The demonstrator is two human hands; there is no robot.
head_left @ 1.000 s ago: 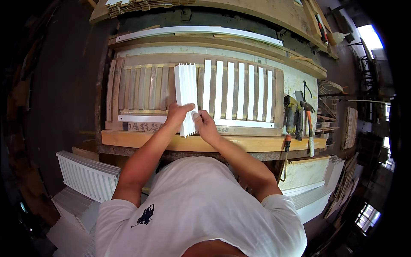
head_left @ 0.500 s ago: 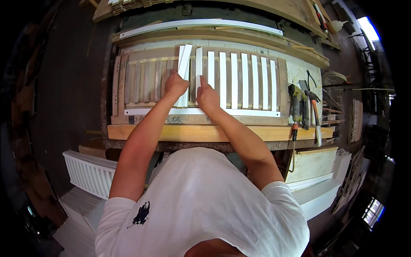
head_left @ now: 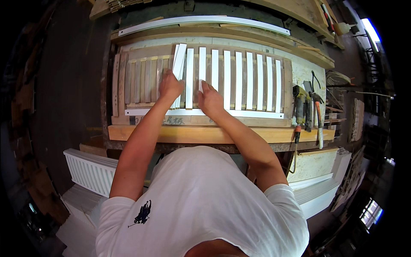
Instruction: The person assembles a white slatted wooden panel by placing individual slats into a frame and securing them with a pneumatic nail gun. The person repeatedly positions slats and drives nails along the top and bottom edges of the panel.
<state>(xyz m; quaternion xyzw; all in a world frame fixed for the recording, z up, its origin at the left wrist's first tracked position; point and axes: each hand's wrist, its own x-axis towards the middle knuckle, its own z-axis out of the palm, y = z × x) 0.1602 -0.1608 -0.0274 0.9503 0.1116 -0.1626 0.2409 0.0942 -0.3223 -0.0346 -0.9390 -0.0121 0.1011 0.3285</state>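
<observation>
A wooden frame jig (head_left: 141, 81) lies on the workbench (head_left: 205, 133), with several white slats (head_left: 250, 81) set side by side in its right part. My left hand (head_left: 170, 85) grips a small stack of white slats (head_left: 179, 60) standing tilted over the jig's middle. My right hand (head_left: 209, 97) presses on the lower end of one laid white slat (head_left: 202, 64) just right of the stack. A white rail (head_left: 239, 114) runs along the jig's near side.
A long curved white strip (head_left: 205, 20) lies at the back of the bench. A power drill (head_left: 299, 107) and a hammer (head_left: 319, 115) rest at the right end. White louvred panels (head_left: 90, 171) lean below the bench on the left, more white boards (head_left: 317, 188) on the right.
Both hands moved away from me, from the jig's near rail up onto the slats. The stack in my left hand shifted farther up the jig.
</observation>
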